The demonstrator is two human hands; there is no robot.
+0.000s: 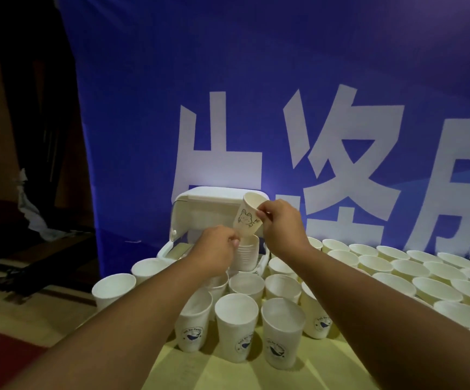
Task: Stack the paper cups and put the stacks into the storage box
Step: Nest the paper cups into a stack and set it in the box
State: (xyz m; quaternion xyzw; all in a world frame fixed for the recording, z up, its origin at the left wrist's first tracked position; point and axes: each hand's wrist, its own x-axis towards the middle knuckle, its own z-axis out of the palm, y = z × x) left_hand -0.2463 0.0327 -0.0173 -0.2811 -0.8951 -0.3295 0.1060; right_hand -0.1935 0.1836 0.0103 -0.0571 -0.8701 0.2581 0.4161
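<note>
Here the right hand (280, 223) holds a cup (247, 214) above the left hand's (216, 246) stack (247, 254).

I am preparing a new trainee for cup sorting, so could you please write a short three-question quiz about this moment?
1. True or false: the right hand holds a single white paper cup with a cat drawing above the stack of nested white paper cups.
2. Which hand grips that stack? A) left hand B) right hand C) neither
3. Fill in: the lid of the white plastic storage box is ____.

Key: 1 true. 2 A. 3 open, raised behind the hands.
</note>
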